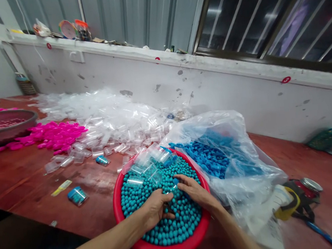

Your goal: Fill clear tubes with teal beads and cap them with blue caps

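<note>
A red basin (118,205) full of turquoise beads (174,231) stands in front of me. Over the beads, my left hand (157,207) has its thumb and curled fingers around the lower part of a small clear plastic container (174,191). From the other side, my right hand (192,189) pinches a blue cap (176,181) at the container's upper end; its fingers partly hide the cap. Several empty clear containers (155,177) lie on the beads at the basin's far side. Two blue-capped containers, one nearer (77,196) and one farther (102,160), rest on the table to the left.
Clear containers (104,114) are heaped along the wall. A plastic bag (238,130) of blue parts (209,159) adjoins the basin at right. Pink parts (57,135) and a dark bowl (24,122) are at left. A red-bodied item with a metal lid (311,185) sits at right.
</note>
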Demonstrator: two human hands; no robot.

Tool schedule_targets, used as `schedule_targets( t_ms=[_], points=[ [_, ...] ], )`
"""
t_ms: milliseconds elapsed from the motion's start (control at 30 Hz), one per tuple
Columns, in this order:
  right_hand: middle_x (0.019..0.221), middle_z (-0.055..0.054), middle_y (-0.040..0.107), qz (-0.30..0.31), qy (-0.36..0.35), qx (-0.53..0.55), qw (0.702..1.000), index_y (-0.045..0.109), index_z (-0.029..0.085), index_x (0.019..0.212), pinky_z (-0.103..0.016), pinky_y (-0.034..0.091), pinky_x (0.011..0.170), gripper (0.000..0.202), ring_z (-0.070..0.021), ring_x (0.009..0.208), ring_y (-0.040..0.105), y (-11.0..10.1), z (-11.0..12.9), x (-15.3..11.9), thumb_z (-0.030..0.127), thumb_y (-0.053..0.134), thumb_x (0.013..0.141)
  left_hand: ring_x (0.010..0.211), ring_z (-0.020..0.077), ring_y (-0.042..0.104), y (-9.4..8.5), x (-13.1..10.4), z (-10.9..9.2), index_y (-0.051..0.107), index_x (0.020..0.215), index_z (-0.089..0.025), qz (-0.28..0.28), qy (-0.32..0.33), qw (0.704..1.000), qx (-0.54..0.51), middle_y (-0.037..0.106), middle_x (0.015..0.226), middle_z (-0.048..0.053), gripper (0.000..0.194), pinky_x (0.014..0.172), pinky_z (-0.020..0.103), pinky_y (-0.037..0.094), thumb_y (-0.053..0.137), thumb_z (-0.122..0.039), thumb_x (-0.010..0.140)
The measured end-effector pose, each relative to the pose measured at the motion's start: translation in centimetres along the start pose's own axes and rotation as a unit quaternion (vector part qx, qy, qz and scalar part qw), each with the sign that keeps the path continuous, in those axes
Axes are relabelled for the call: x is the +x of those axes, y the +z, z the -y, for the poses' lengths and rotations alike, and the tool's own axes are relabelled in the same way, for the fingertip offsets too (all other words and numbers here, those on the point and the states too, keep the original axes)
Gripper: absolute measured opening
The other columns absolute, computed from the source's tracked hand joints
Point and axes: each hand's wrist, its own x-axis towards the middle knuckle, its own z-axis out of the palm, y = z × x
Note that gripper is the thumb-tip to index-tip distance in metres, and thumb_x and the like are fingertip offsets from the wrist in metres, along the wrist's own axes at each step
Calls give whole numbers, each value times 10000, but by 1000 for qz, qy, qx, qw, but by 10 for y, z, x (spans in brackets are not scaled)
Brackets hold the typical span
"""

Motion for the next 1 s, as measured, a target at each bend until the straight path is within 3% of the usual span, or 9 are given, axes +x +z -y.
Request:
schedule_targets(
  t_ms=[100,200,367,433,567,667,867,1000],
  points=[
    [1133,-68,580,-60,-25,30,997,531,152,1128,-317,371,930,350,-172,1043,520,11,2,4,215,456,791,487,76,437,2,-3,-2,455,736,-167,-22,39,998,33,450,552,-71,194,457,194,353,573,-206,587],
    [1088,-53,609,-76,-48,26,996,567,171,1092,-327,384,919,323,-180,1007,540,15,7,6,223,469,789,518,77,443,1,-3,-2,495,699,-145,-12,79,996,40,473,552,-60,149,490,199,324,577,-198,587],
    [1169,-58,567,-113,-28,-34,993,544,197,1150,-364,349,953,355,-200,1069,509,0,11,-3,290,424,830,547,92,458,-13,-3,-2,504,838,-144,-19,67,998,-10,509,602,-46,285,522,221,328,602,-260,597],
    [1149,-59,578,-91,-35,-62,993,529,208,1173,-365,350,947,364,-203,1069,507,-4,14,-10,286,398,842,580,99,470,-16,-4,-2,505,822,-146,-22,85,996,-17,522,640,-34,276,543,225,339,606,-278,602],
    [758,-12,638,-23,-19,-62,998,472,234,1222,-283,469,664,384,-158,685,587,-2,26,-20,267,369,854,641,111,466,-16,-7,-3,539,793,-153,-42,172,983,43,516,658,-33,212,605,227,355,599,-249,614],
    [738,-3,603,-41,-23,-49,998,514,223,1172,-250,444,585,352,-133,599,535,2,32,-21,263,393,844,640,106,454,-14,-6,-1,539,781,-164,-62,235,966,86,488,635,-47,170,615,218,371,581,-220,626],
    [715,-4,575,-90,-2,5,996,501,199,1158,-240,428,559,342,-130,588,503,8,29,-18,294,367,858,391,74,428,-14,-4,2,400,903,-181,-16,163,984,64,434,572,-78,262,354,181,331,454,-371,730],
    [713,6,583,-31,-27,-37,998,547,204,1081,-230,408,589,289,-129,626,522,8,31,-20,290,385,857,362,43,381,-13,-7,2,416,826,-175,-28,187,975,113,379,562,-93,165,321,153,317,463,-294,722]
  ],
)
